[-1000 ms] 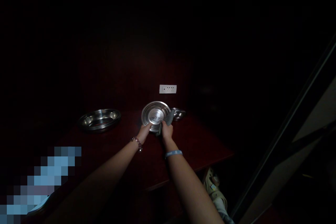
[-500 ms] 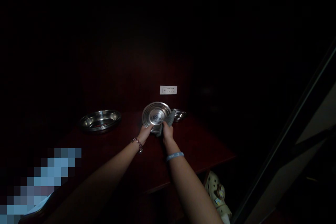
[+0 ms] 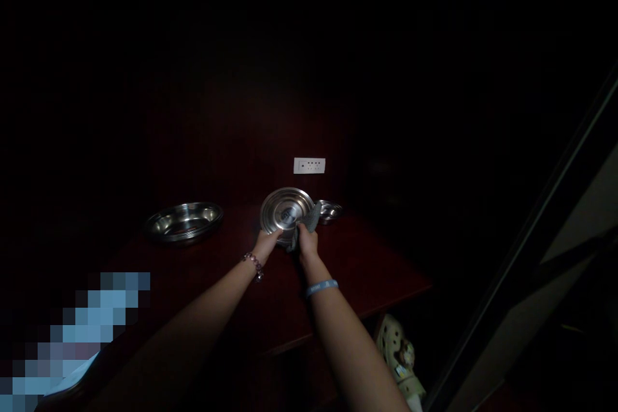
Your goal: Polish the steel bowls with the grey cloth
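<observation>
A round, shiny metal plate (image 3: 282, 209) is held up and tilted toward me above the dark red table. My left hand (image 3: 268, 244) grips its lower left rim, thumb on the inner face. At the lower right rim, my right hand (image 3: 308, 243) is closed on a grey cloth (image 3: 311, 217) that lies against the plate. The fingers of both hands are largely hidden behind the plate and cloth. Just right of the cloth stand small metal bowls (image 3: 331, 211), partly covered by it. Farther left rests a stack of larger metal basins (image 3: 186, 222).
The dark red table (image 3: 376, 264) has its front edge below my right forearm. A white socket panel (image 3: 309, 165) is on the back wall. Under the table edge shows a pale clog (image 3: 398, 351). A slanted dark frame (image 3: 526, 238) stands at right. Most surroundings are very dark.
Very little differs. The plate and both hands have shifted a touch to the left, and the grip on plate and cloth is the same.
</observation>
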The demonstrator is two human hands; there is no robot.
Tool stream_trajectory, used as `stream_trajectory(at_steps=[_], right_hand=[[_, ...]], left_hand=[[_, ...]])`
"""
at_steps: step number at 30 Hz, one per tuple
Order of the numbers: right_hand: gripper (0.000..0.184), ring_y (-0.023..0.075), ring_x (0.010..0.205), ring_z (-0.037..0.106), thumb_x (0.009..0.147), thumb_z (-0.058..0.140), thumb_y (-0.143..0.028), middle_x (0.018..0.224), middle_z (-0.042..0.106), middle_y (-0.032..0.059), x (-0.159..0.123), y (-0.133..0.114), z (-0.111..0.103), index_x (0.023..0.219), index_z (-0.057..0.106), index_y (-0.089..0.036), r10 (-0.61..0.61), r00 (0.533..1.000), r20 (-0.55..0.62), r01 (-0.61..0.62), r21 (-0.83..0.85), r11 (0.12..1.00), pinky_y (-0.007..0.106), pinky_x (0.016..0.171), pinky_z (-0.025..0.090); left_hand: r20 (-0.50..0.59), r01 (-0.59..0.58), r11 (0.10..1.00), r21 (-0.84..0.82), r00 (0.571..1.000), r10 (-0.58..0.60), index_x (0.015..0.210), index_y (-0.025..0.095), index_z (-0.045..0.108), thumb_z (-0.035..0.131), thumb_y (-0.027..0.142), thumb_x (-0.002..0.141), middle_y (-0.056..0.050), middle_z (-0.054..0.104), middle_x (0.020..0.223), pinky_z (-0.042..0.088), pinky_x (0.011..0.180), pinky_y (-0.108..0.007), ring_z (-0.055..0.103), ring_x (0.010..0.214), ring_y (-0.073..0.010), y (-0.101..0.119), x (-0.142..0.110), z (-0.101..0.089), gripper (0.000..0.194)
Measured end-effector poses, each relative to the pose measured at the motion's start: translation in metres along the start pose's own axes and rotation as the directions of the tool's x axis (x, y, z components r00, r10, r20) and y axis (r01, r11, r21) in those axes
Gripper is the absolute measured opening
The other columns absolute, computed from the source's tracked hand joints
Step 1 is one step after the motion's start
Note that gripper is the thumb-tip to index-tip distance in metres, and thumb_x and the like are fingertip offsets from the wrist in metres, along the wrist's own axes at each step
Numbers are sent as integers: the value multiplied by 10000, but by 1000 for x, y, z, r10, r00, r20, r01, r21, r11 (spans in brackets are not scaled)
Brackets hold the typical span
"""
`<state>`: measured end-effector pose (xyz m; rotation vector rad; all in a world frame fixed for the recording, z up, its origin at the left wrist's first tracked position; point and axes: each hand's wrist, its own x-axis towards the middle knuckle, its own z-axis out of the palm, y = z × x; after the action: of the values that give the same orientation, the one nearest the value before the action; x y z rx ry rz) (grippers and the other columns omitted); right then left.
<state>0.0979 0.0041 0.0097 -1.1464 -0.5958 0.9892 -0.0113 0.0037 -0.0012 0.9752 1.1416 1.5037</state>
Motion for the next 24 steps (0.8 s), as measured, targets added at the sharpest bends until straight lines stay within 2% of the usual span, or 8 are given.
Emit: stream_trajectory(at_steps=[6,15,24], right_hand=[[142,266,913,803,800,710,-163,801,816,81,1,2,-2,893,811,-123,-2,1000,12,2,-3,1000,282,764,633],[150,323,980,813,810,725,-177,838,822,112,7,3,-5,902,825,-114,-33,999,7,34,-116,993,331,824,644],[129,299,950,812,793,721,-173,798,815,90,9,7,-1,868,812,-122,-32,999,-17,31,-74,997,304,776,644]], left_hand=[[6,-3,1000,7,1000,3,829,192,735,851,169,660,-88,804,913,565,983,-399,750,1071,-305,-4,4,-1,206],[-4,-47,997,-56,999,47,876,186,737,842,164,646,-98,812,989,549,1020,-397,744,1108,-289,-5,3,1,254],[6,-2,999,-42,1000,3,873,172,736,818,179,635,-107,805,919,542,980,-409,744,1020,-291,-7,6,0,252]])
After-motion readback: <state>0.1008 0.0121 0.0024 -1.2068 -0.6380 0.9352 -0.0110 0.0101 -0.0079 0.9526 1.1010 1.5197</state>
